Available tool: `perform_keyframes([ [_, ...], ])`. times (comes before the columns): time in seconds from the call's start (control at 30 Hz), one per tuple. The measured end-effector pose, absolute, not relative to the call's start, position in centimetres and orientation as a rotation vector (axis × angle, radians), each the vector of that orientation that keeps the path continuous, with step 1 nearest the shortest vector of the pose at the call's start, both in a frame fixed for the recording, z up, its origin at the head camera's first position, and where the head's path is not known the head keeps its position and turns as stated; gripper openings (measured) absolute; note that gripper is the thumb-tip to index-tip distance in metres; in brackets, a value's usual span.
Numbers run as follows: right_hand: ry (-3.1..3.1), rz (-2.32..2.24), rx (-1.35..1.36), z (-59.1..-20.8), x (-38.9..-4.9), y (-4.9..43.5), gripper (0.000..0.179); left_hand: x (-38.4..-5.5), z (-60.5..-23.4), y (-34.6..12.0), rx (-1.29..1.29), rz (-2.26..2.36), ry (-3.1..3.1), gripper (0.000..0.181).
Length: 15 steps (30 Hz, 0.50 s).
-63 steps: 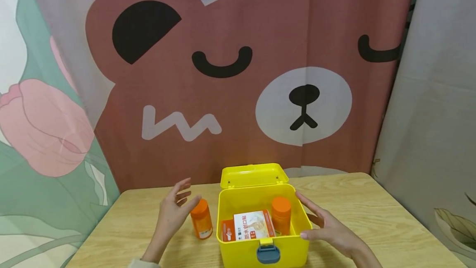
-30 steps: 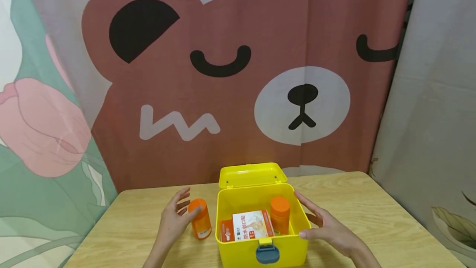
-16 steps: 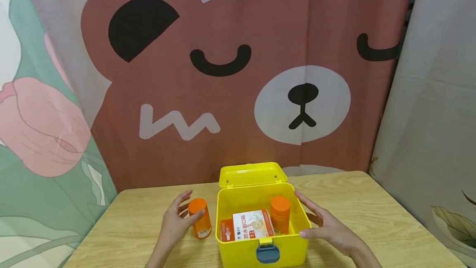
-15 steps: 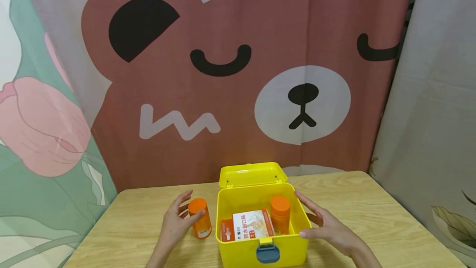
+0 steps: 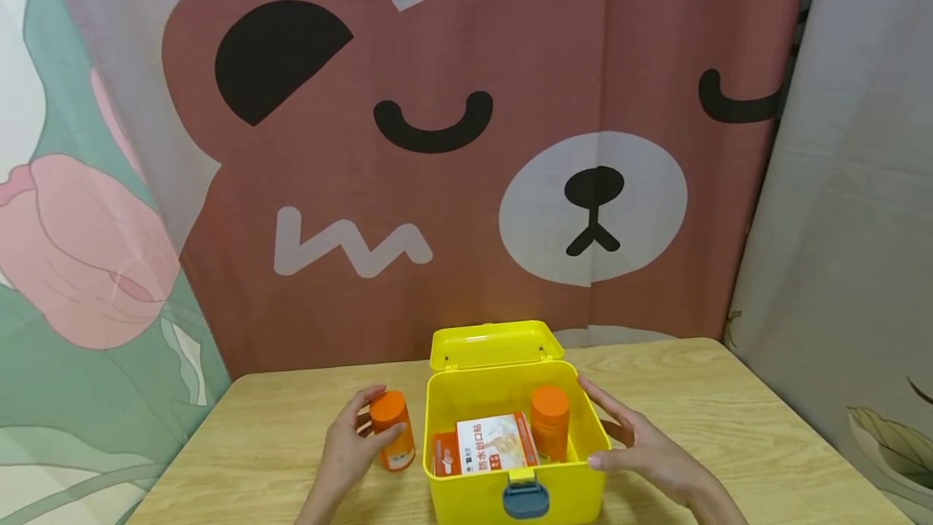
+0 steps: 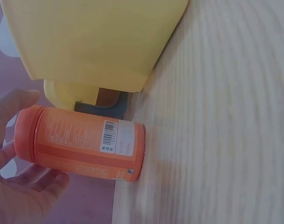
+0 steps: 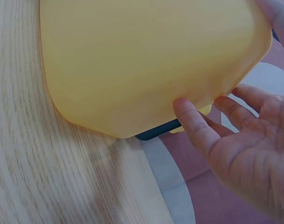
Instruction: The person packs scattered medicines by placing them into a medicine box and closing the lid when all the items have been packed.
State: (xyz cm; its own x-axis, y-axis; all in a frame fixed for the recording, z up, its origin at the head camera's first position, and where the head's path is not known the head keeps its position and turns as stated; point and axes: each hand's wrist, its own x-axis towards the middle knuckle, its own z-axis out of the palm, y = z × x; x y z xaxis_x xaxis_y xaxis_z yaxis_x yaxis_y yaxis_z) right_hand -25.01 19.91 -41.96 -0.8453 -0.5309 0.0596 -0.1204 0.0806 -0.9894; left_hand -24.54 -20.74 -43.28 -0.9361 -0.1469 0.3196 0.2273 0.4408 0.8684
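Note:
My left hand is around an orange medicine bottle, with the thumb in front and the fingers behind near the cap. The bottle stands on the table, left of a yellow box. In the left wrist view, its label with a barcode faces the camera. My right hand rests against the right side of the box, its thumb at the front corner and its fingers fairly straight along the wall. Inside the box lie a white-and-orange carton with Chinese print and another orange bottle, upright.
The box lid is flipped back toward the curtain. A grey-blue latch hangs at the box front. The wooden table extends to both sides. Behind it hangs a curtain with a bear print.
My left hand has moved slightly right and down, and its fingers have come in around the cap of the bottle outside the box. The right hand and the box stay in place.

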Motion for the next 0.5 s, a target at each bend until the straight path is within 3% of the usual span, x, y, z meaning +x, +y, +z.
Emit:
perform_keyframes([
  [0.5,2.015,-1.834,-0.652,-41.96,-25.21,20.00,0.081,-24.59,-43.63,-20.61,-0.069,-1.498,-2.358,0.050],
])
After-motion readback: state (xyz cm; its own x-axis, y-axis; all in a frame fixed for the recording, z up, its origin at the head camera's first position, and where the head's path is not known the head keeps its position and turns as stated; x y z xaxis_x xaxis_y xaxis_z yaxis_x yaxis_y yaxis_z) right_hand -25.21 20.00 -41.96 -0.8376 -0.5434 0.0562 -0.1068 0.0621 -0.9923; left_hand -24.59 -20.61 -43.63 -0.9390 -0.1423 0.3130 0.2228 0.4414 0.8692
